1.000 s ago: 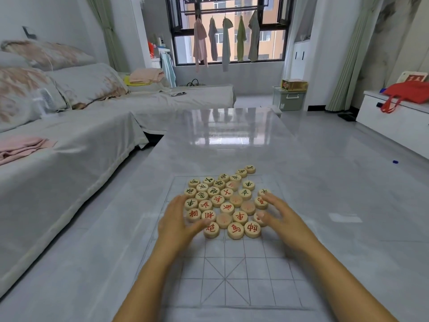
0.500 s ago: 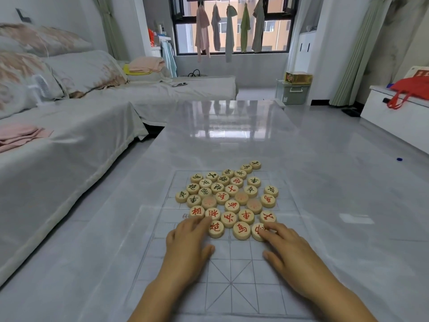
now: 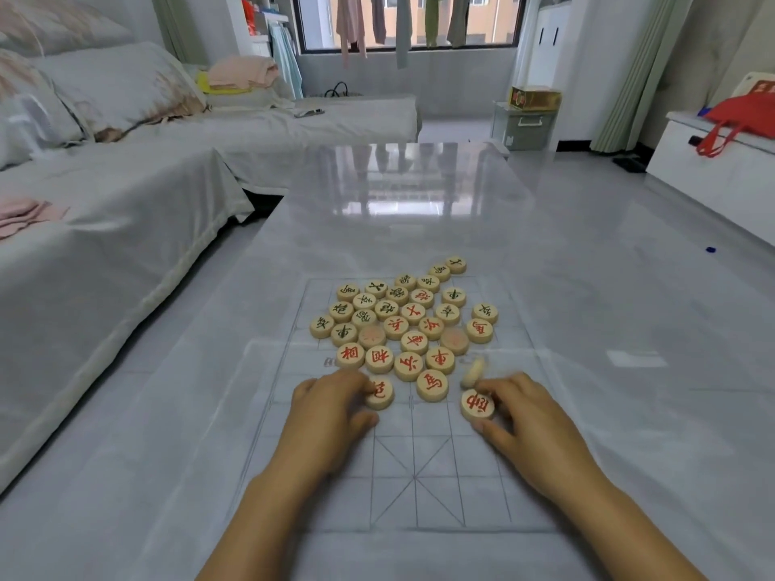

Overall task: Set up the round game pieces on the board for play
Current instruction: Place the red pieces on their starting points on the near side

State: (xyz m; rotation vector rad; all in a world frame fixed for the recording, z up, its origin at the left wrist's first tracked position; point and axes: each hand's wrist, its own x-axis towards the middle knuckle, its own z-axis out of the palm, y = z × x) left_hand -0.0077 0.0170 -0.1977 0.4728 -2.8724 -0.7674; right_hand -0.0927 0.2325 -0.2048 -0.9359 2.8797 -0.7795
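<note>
Several round wooden pieces (image 3: 404,325) with red or dark characters lie bunched on the far half of a clear plastic board sheet (image 3: 436,492) printed with a grid. My left hand (image 3: 331,406) rests on the board, fingertips on a red-marked piece (image 3: 380,394) at the cluster's near left. My right hand (image 3: 522,417) pinches another red-marked piece (image 3: 477,405) between thumb and fingers. Just above it a blurred piece (image 3: 473,373) stands tipped on its edge.
The board lies on a glossy grey table (image 3: 587,329). A covered sofa (image 3: 105,211) runs along the left, close to the table edge. A white cabinet with a red bag (image 3: 738,119) stands at the right. The near half of the grid holds no pieces.
Both hands have drawn back toward me from the cluster. The right hand has pulled one red piece out of the group, and a neighbouring piece has tipped on edge.
</note>
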